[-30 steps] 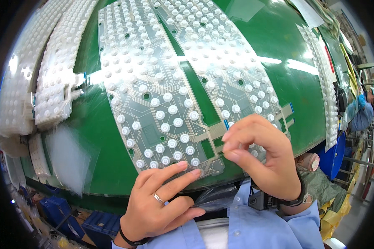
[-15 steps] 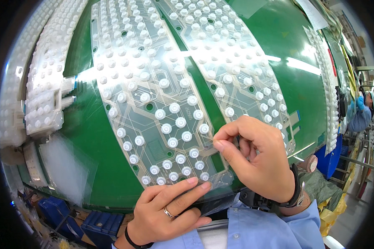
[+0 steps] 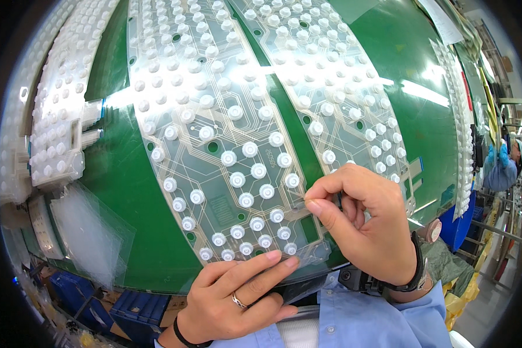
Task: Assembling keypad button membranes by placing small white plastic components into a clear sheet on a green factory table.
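Observation:
A clear keyboard membrane sheet (image 3: 229,194) with printed traces and rows of white rubber domes lies before me on the green tabletop. My right hand (image 3: 365,223) is at its right edge, thumb and forefinger pinched together beside a small clear patch. What sits between those fingertips is too small to make out. My left hand (image 3: 238,296) rests at the sheet's near edge. Its fingers are stretched out and apart, with two fingertips touching the sheet's edge beside the lowest domes. The left hand holds nothing.
A second domed membrane (image 3: 354,110) lies alongside to the right, partly under my right hand. More membranes (image 3: 58,127) and a stack of clear film (image 3: 90,232) are at left. Blue crates (image 3: 139,313) stand below the green table (image 3: 151,238). A person (image 3: 499,168) works at far right.
The sheets and both hands appear slightly farther right in the picture. The right hand's pinch and the left hand's spread fingers look the same.

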A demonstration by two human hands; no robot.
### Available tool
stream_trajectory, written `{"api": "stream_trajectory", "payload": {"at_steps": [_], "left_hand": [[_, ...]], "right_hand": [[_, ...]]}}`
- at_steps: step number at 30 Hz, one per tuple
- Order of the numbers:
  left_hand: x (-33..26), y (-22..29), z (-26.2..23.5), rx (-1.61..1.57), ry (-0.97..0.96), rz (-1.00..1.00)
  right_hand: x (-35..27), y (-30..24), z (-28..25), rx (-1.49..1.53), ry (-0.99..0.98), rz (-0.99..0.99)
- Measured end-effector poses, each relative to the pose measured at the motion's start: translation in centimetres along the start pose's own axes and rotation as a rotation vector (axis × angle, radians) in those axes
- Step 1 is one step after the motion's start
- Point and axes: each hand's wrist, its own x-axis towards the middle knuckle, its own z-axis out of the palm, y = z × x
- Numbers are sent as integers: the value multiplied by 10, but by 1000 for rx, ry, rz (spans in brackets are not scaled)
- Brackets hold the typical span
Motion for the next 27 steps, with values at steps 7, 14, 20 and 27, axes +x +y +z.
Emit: {"api": "stream_trajectory", "payload": {"at_steps": [7, 14, 20, 27], "left_hand": [[0, 0, -1, -6, 0, -1], [0, -1, -1, -6, 16, 2], [1, 0, -1, -5, 31, 4], [-5, -4, -1, -27, 82, -8]], "right_hand": [[2, -2, 3, -69, 21, -38], [1, 0, 9, -121, 57, -83], [-1, -1, 11, -214, 62, -154], [-24, -10, -16, -47, -98, -297]]}}
